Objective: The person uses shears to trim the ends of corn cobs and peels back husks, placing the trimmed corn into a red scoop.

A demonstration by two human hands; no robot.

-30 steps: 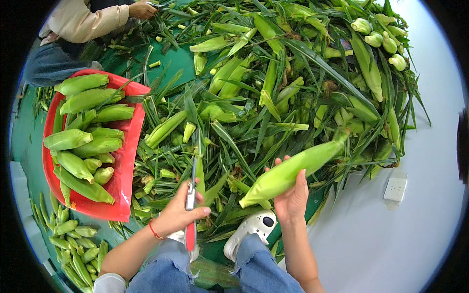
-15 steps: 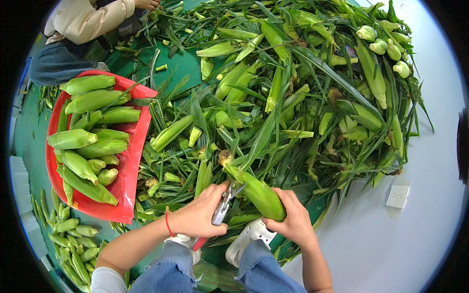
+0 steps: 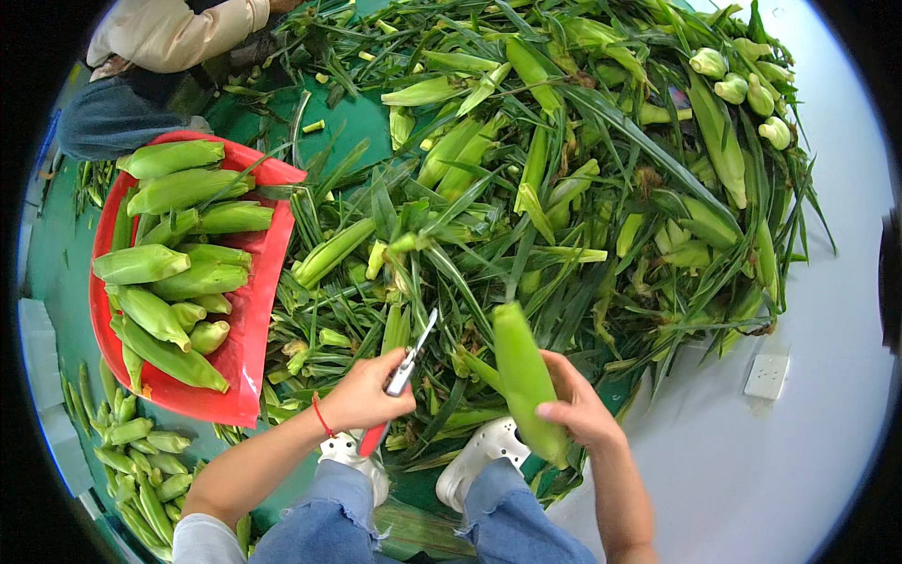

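My left hand [image 3: 371, 390] is closed round a pair of red-handled pruning shears [image 3: 402, 376], blades pointing up and away from me. In my right hand [image 3: 578, 404] is a green ear of corn [image 3: 524, 376] in its husk, held upright at a slant over my right shoe. Its top end looks cut flat, with no silk tuft on it. The shears are apart from the ear. Beyond both hands spreads a heap of husked ears and long leaves [image 3: 489, 226].
A red scoop-shaped tray [image 3: 246, 399] of trimmed ears lies at the left, with more ears piled on the floor [image 3: 155, 461] below it. Another person's sleeve [image 3: 178, 33] and knee [image 3: 113, 122] show at top left. A white wall with a socket [image 3: 767, 376] stands at the right.
The shears have drawn away from the ear's tip, and the brown silk end is off it. My right hand has turned the ear more upright and moved it slightly right.
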